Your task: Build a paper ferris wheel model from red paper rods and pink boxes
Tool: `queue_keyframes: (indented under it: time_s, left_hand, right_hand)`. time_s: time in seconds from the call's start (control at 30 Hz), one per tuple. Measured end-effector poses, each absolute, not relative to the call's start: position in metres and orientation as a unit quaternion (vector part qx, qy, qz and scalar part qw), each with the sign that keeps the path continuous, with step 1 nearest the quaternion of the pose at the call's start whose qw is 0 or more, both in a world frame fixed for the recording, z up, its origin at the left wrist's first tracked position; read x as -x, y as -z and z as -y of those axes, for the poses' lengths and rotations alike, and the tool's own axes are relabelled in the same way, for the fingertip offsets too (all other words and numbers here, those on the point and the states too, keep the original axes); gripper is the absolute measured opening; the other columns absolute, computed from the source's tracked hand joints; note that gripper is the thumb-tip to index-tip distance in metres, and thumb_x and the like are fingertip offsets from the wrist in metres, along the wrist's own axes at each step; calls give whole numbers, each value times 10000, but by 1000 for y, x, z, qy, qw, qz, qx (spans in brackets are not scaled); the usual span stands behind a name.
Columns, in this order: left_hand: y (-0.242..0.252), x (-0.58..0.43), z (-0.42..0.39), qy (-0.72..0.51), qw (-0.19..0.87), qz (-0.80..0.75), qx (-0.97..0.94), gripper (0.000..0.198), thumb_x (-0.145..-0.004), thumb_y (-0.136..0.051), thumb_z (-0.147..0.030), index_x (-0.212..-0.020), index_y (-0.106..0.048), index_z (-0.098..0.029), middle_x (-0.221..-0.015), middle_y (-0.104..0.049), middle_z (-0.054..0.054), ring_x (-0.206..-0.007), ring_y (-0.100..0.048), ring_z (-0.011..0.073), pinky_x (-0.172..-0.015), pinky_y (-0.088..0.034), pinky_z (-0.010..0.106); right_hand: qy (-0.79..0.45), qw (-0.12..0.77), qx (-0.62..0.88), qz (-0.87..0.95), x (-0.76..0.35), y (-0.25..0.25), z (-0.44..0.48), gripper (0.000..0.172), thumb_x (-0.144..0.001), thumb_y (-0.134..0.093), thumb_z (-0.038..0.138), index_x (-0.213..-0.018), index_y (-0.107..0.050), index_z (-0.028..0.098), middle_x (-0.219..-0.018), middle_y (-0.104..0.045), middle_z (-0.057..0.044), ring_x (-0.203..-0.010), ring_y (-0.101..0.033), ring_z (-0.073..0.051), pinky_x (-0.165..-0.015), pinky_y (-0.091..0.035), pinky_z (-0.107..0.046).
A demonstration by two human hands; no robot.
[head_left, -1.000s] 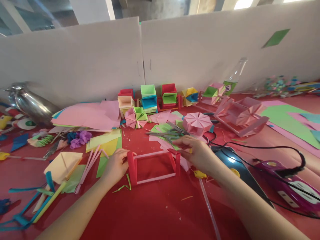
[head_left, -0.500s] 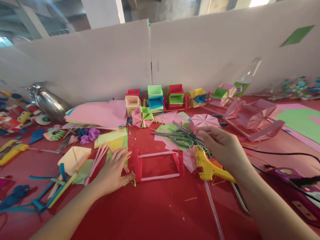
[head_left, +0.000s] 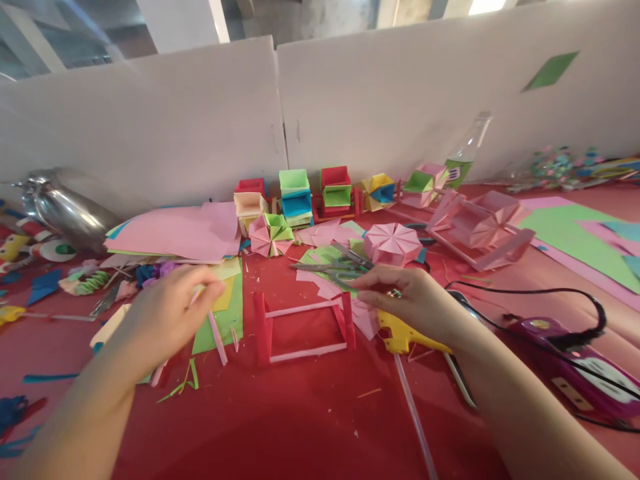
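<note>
Two bare hands work over a red tabletop [head_left: 310, 413] strewn with coloured paper. On the left, the left hand [head_left: 165, 313] is raised off the surface, its fingers [head_left: 207, 290] pinched together on a thin pink paper strip [head_left: 219, 340] that hangs down toward a green sheet. To the right of it, clear of both hands, stands a small rectangular paper frame [head_left: 303, 327] with red end posts joined by pale pink rails. Further right, the right hand [head_left: 415, 300] hovers just beside the frame's right post, its fingers [head_left: 363, 283] reaching left over pink scraps near a pair of grey scissors [head_left: 340, 270]; whether they grip anything cannot be told. A yellow glue gun [head_left: 400, 333] lies partly under that hand.

The step in hand looks like picking up a fresh strip for the frame. Adding it would call for bringing the strip level with the existing rails and keeping the light frame from sliding.

Half a second earlier the left hand lay flat on the tabletop against the frame's left post, empty; it is now lifted, further left, and holding the strip. The right hand was higher, by the pink pleated box, and now sits lower, nearer the frame.
</note>
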State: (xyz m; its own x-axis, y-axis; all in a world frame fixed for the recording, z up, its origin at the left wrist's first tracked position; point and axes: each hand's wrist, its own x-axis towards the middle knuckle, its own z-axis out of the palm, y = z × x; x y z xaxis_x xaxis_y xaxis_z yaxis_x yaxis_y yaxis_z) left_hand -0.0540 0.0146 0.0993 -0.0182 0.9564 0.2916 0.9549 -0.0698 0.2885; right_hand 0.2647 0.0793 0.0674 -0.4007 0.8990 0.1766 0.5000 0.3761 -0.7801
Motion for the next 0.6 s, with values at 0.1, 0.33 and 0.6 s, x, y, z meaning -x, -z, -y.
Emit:
queue_keyframes:
  time_s: [0.1, 0.33, 0.6]
  left_hand:
    - [-95, -3, -22, -222, 95, -593, -768, 254, -840, -463, -309, -1069, -560, -261, -1102, -638, 13, -970, -604, 200, -827, -474, 344]
    - [-51, -83, -51, -220, 182, -543, -790, 209, -830, -475, -185, -946, -648, -180, -886, -695, 82, -825, -641, 234, -664, -458, 311]
    - [-38, -84, -55, -282, 198, -545, -764, 236, -843, -454, -172, -658, -601, -176, -559, -570, 7, -538, -531, 154, -487, -295, 247]
  right_hand:
    - [-328, 302, 431, 785, -261, -69, -76, 253, -757, -595, 393, -894, -688, 200, -867, -681, -35, -784, -612, -166, -690, -471, -274]
    - [-377, 293, 428, 767, -252, -58, -76, 289, -749, -595, 320, -997, -669, 191, -791, -695, -12, -716, -635, -154, -643, -492, -264]
    - [-391, 313, 422, 755, -252, -52, -80, 262, -746, -593, 318, -963, -694, 211, -843, -707, -17, -791, -645, -179, -725, -502, -295]
